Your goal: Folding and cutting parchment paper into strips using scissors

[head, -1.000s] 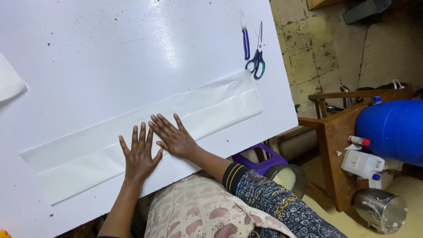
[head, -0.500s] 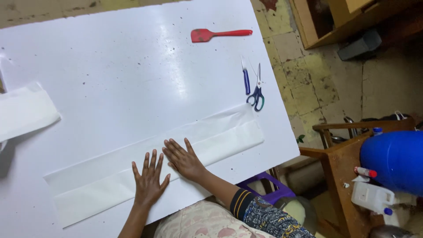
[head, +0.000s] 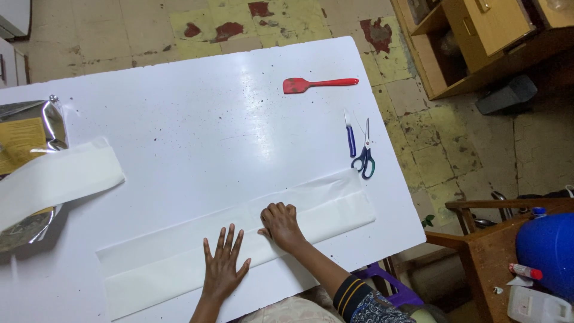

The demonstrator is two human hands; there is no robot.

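A long white folded strip of paper or fabric (head: 179, 257) lies along the near edge of the white table (head: 197, 137). My left hand (head: 223, 268) rests flat on the strip with fingers spread. My right hand (head: 281, 224) presses on the strip's fold line just to the right, its fingers curled under. Neither hand holds anything.
Blue-handled scissors (head: 364, 157) and a blue pen-like tool (head: 350, 137) lie at the table's right side, a red spatula (head: 318, 84) farther back. A white strip (head: 57, 179) and a silver foil bag (head: 36, 137) sit at the left. A wooden chair (head: 484, 239) and a blue container (head: 547, 248) stand at the right.
The view has tilted up, showing more of the table and floor. My right hand's fingers have curled from flat into a loose fist on the strip; the left hand stays flat.
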